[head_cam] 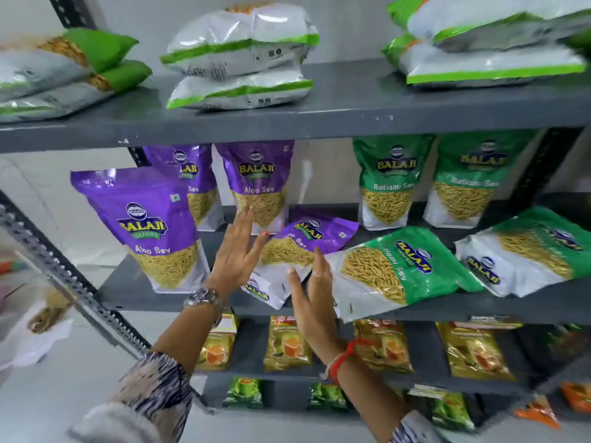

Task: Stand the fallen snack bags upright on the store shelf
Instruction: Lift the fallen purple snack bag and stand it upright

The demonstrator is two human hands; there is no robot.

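Both hands are closing in, the left hand (238,247) and right hand (315,292) flanking the fallen purple bag (297,251) lying flat mid-shelf (224,302). Fingers are spreading open, nothing gripped, seemingly framing it for a lift upright.

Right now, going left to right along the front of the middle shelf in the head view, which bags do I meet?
Upright purple Aloo Sev bag → fallen purple Aloo Sev bag → fallen green Ratlami Sev bag → second fallen green bag.

fallen purple bag (300,251) wedged between upright bag (153,231), green bag (393,270)
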